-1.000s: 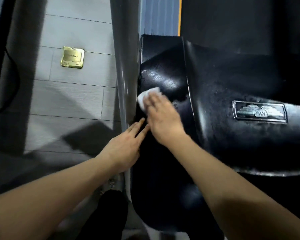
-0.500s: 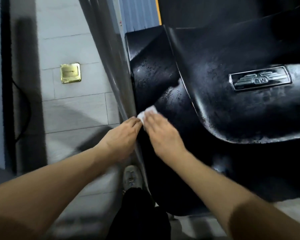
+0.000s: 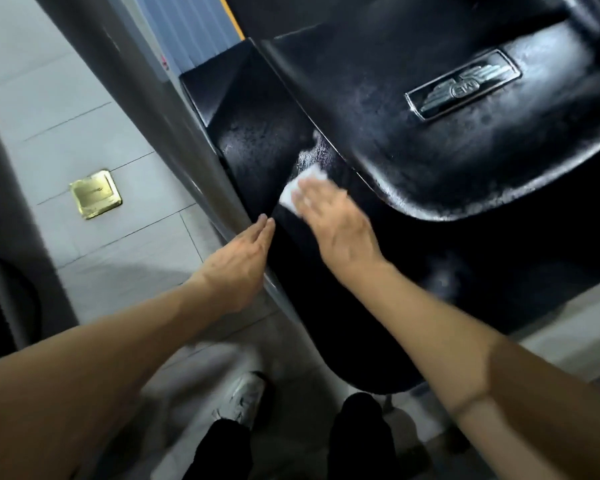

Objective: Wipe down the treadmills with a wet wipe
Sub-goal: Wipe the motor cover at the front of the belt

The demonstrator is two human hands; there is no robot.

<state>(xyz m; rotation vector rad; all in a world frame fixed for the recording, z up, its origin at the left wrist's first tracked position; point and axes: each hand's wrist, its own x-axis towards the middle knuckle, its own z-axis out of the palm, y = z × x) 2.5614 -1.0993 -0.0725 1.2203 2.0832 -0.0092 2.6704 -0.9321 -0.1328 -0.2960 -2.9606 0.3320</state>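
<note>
Pressing the wipe (image 3: 300, 188) flat on the black cover (image 3: 257, 140), the right hand (image 3: 336, 226) keeps fingers straight; the wipe shows at 11 o'clock from the fingertips. The left hand (image 3: 239, 258), fingers straight, rests at 8 o'clock, farther off.

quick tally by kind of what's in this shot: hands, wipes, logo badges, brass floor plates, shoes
hands: 2 (left hand, right hand)
wet wipe: 1
logo badge: 1
brass floor plate: 1
white shoe: 1
total: 6
</note>
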